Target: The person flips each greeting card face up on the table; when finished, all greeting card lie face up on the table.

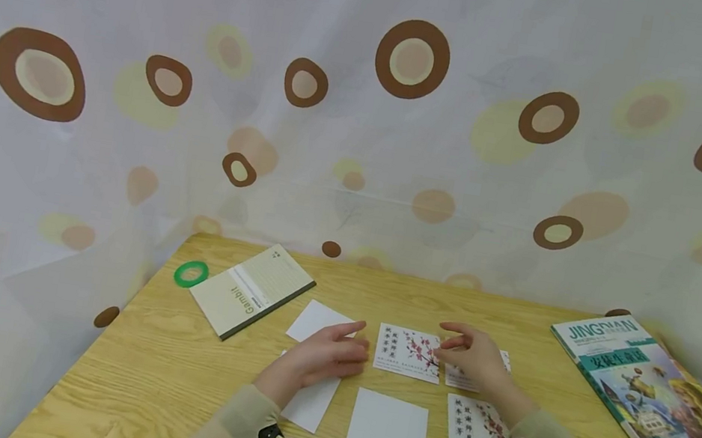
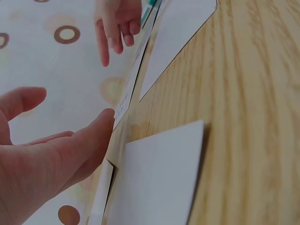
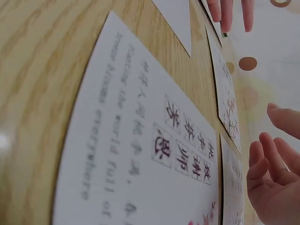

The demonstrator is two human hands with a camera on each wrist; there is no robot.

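We see six cards lying in two rows of three on the wooden table (image 1: 116, 381), between its left and right edges. The left hand (image 1: 327, 355) is over the left column, a far white card (image 1: 311, 319) and a near white card (image 1: 311, 406); its fingers are loosely extended, holding nothing. The right hand (image 1: 474, 355), thumb and forefinger parted, is also empty, above the far-right printed card (image 1: 459, 378); the near-right printed card (image 1: 469, 433) lies closer to the near edge. Between the hands we find the middle printed card (image 1: 399, 351), with the middle white card (image 1: 387, 431) on its near-edge side. Toward the far left corner lies a notebook (image 1: 251, 291), a green tape ring (image 1: 178, 273) just beside it; a magazine (image 1: 651, 400) lies along the right edge.
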